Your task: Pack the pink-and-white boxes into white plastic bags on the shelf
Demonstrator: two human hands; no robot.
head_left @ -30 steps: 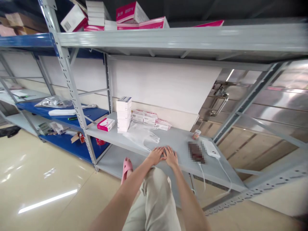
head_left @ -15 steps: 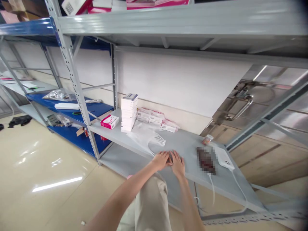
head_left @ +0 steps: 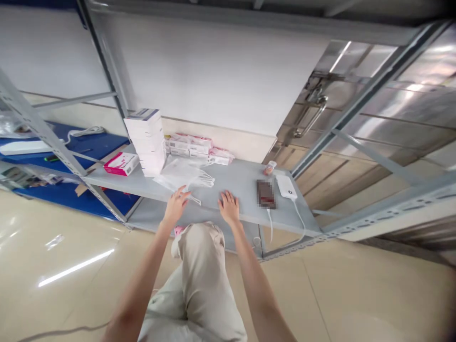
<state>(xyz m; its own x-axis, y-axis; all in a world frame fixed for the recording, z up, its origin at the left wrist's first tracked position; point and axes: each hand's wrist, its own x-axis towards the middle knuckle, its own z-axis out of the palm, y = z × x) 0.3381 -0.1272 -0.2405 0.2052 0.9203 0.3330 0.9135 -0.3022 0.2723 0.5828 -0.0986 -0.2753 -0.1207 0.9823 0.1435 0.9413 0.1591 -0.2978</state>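
My left hand (head_left: 176, 205) is at the front edge of the grey shelf (head_left: 242, 190), beside the handles of a stack of thin white plastic bags (head_left: 183, 173). Its fingers are apart and hold nothing. My right hand (head_left: 229, 207) lies flat on the shelf, palm down and fingers spread. Behind the bags, on the left, a tall stack of white boxes (head_left: 151, 147) stands upright. A pink and white box (head_left: 121, 164) lies to the left of that stack. Several small boxes in pink and white wrapping (head_left: 192, 145) sit against the wall.
Right of my hands lie a blurred-out phone-like device (head_left: 266, 194) and a white power bank (head_left: 286, 186), each with a white cable. A small clear container (head_left: 270, 167) sits behind them. Metal uprights (head_left: 103, 52) frame the shelf. A metal door handle (head_left: 315, 116) shows at the back right.
My hands were together at the shelf edge and have moved apart, the left one toward the bags. The view has tilted down and turned right.
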